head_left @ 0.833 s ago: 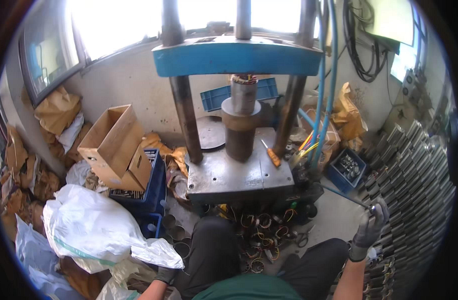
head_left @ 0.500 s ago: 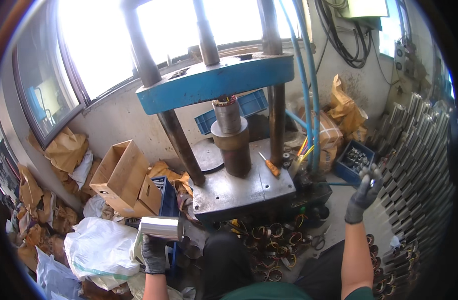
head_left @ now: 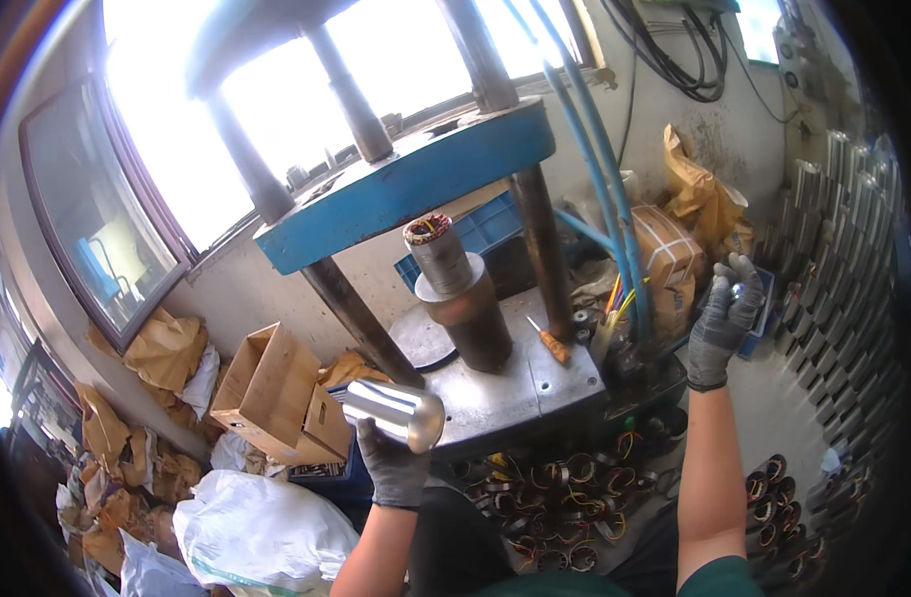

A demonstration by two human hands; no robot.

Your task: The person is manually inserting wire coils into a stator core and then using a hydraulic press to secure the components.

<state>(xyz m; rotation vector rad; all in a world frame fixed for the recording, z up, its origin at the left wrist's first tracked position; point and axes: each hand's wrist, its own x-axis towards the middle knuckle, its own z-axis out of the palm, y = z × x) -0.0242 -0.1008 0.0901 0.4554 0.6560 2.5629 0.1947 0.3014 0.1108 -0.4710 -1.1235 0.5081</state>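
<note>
My left hand [head_left: 392, 470], in a grey glove, grips a shiny metal cylinder [head_left: 388, 412] that lies on its side in the air, before the front left of the press bed [head_left: 505, 393]. My gloved right hand [head_left: 716, 333] is raised at the right with curled fingers, and a small shiny metal piece [head_left: 738, 291] shows between them. On the press a wire-wound stator [head_left: 441, 261] stands upright on a thick steel post [head_left: 478, 333], coloured wires at its top. Above and behind it runs the blue press crossbeam [head_left: 406, 184]. A screwdriver [head_left: 552, 344] with an orange handle lies on the bed.
Stacked metal tubes [head_left: 823, 318] line the right side. Several wired rings [head_left: 575, 497] lie on the floor under the press. At the left are a cardboard box [head_left: 276, 408] and a white plastic sack [head_left: 262, 532]. Blue hoses [head_left: 600, 169] hang beside the right column.
My left hand has brought the metal cylinder up and to the right, toward the press bed. My right hand has risen a little, fingers still curled. The whole view has tilted and shifted.
</note>
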